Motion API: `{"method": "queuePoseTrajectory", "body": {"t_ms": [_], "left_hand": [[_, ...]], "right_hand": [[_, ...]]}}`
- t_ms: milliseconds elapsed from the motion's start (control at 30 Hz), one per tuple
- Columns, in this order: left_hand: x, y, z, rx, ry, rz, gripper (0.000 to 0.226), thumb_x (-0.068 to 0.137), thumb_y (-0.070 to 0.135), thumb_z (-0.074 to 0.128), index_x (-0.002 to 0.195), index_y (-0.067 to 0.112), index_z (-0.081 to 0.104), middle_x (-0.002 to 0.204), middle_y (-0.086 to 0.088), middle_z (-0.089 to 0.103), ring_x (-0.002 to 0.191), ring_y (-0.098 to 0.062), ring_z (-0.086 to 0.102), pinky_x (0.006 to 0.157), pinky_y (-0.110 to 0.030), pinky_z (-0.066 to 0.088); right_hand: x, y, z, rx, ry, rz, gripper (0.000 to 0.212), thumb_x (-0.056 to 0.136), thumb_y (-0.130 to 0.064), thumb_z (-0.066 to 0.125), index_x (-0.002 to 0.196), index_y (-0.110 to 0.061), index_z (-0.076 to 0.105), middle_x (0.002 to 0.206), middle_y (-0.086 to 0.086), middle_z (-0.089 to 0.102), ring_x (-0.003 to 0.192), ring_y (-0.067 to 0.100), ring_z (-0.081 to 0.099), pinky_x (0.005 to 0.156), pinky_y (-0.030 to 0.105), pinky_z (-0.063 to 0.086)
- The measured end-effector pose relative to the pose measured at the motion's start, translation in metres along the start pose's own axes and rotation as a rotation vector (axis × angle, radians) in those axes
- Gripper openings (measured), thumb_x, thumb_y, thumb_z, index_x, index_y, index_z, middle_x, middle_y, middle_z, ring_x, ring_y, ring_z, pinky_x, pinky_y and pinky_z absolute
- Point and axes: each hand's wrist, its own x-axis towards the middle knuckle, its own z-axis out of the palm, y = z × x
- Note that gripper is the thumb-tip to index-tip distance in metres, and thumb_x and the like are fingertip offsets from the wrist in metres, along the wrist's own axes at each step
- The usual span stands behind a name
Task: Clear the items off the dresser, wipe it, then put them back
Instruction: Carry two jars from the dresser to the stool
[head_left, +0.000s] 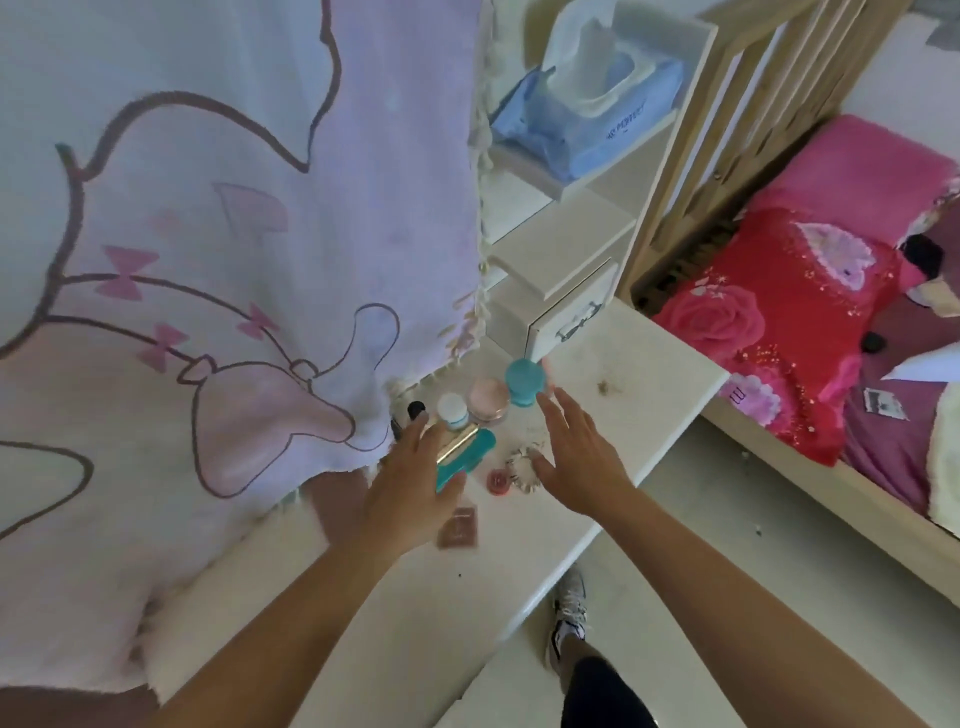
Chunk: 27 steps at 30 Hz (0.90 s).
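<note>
On the white dresser top (613, 415), near its back edge, sits a tight cluster of small toiletries; a round teal jar (525, 383) stands furthest right, a pink-lidded jar (487, 399) just beside it, then a small white-capped jar (453, 410) and a black-capped item (415, 410), the last partly hidden behind the left fingers; in front of these lie a gold tube (457, 441) and a flat teal object (465, 460), shape unclear, both partly covered by the left hand (410, 488); a small round pink pot (498, 480) and a pale scalloped ring, possibly a scrunchie (522, 467), lie between the hands; a brown rectangular card or packet (458, 527) lies nearer the front edge, blurred.

Left hand open, fingers extended over the gold tube and teal object; whether it touches them cannot be told; nothing gripped. Right hand (576, 460) open, fingers spread, fingertips just short of the teal jar, palm down above the surface, holding nothing.

Dresser top smooth, matt, with specks and a small brownish clump (602, 387) to the right; a small white drawer unit (563, 306) stands at the back, stepped shelves above it; on the upper shelf a blue wet-wipe pack (587, 124), flap open, white tissue protruding.

A pale lilac fringed cloth (208, 234) with pink bows and outlined cartoon shapes hangs at left, covering whatever is behind it. At right, a wooden slatted bed frame (748, 104) with red and pink floral bedding (779, 322); below, pale floor and one trainer (570, 613).
</note>
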Motion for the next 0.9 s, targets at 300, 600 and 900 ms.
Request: {"method": "queuePoseTrajectory", "body": {"t_ms": [300,600,900], "left_hand": [[0.121,0.031,0.058,0.225,-0.161,-0.247,0.082,0.089,0.048,0.053,0.153,0.020,0.010,0.162,-0.008,0.007,0.148,-0.027,0.008,0.116,-0.052,0.020],[0.149,0.021,0.108,0.459,-0.186,-0.243,0.093,0.090,0.051,0.051,0.153,0.014,-0.007,0.160,-0.018,-0.006,0.148,-0.033,-0.004,0.118,-0.053,0.000],[0.165,0.028,0.114,0.382,-0.028,-0.256,0.052,0.083,0.030,0.065,0.127,0.012,0.043,0.125,-0.013,0.048,0.118,-0.032,0.047,0.111,-0.052,0.022]], "right_hand": [[0.134,0.065,-0.004,-0.143,-0.268,-0.331,0.081,0.095,-0.031,0.056,0.155,-0.024,0.001,0.164,0.002,-0.007,0.146,0.027,0.019,0.090,0.040,0.052],[0.143,0.089,0.023,-0.229,-0.230,-0.511,0.065,0.088,-0.040,0.063,0.144,-0.019,0.039,0.152,0.018,0.030,0.140,0.041,0.032,0.095,0.044,0.048],[0.148,0.094,0.021,0.032,-0.286,-0.445,0.051,0.082,-0.019,0.071,0.127,-0.017,0.047,0.138,0.009,0.042,0.112,0.032,0.053,0.082,0.039,0.053]]}}
